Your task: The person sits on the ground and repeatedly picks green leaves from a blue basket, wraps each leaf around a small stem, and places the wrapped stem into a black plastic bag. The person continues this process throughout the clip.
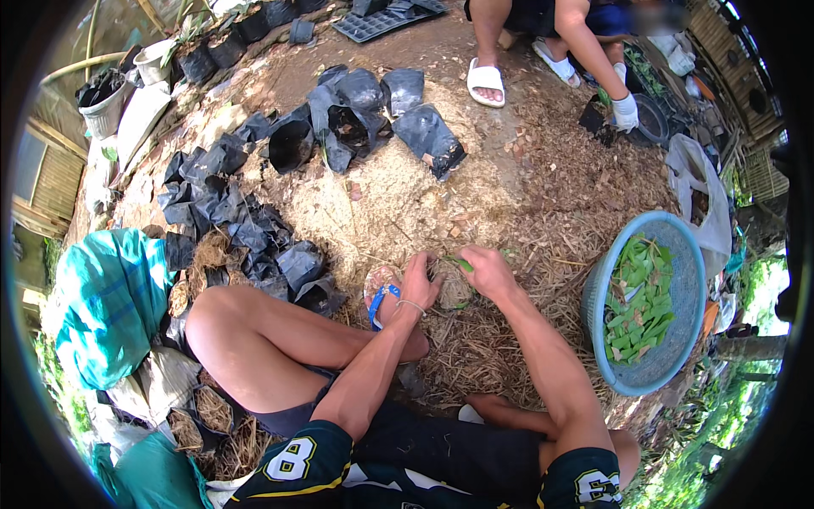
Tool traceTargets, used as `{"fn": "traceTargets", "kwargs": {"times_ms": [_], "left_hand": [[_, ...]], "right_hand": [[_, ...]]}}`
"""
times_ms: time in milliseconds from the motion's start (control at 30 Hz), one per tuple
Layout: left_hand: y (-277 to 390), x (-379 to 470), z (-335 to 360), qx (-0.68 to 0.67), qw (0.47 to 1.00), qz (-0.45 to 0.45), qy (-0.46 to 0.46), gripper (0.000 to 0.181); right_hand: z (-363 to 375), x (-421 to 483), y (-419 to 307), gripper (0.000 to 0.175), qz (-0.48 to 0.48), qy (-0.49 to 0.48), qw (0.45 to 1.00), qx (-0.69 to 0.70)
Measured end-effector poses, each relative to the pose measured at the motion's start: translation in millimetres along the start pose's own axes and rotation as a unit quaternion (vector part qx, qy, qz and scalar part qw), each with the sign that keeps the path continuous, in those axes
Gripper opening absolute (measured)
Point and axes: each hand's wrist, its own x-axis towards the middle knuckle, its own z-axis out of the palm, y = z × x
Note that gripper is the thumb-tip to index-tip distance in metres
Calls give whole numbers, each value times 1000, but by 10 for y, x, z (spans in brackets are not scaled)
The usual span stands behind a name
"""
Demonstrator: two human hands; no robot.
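Note:
Both my hands work low over the ground in front of me. My left hand (421, 280) touches the near side of a small clump of dry straw (456, 289); whether its fingers grip anything is hidden. At the clump's right, my right hand (486, 270) has its fingers closed on a green leaf (463, 263). Another bit of green shows at the lower edge of the clump. Loose dry straw (502, 343) lies beneath and around. To my right stands a blue plastic basket (594, 312) holding many cut green leaves (642, 305).
Black plastic grow bags (289, 143) lie in a curved row ahead and to the left, near pale sawdust (375, 203). A teal sack (105, 305) stands at far left. A person with a white glove (626, 113) handles a black bag at upper right. A seedling tray (381, 22) lies farther off.

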Motion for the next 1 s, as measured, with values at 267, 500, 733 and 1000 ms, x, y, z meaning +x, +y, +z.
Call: {"fn": "traceTargets", "kwargs": {"times_ms": [267,500,733,1000], "left_hand": [[-60,131,38,-23,999,-38,11,40],[-88,196,89,24,998,-41,27,26],[-31,160,47,7,999,-33,23,27],[39,76,4,95,992,63,45,20]], "right_hand": [[97,-55,16,26,-44,-3,994,-103],[74,-39,-67,19,-142,58,974,-168],[93,-103,-117,13,-188,61,953,-228],[86,-147,-124,13,-222,41,947,-231]]}}
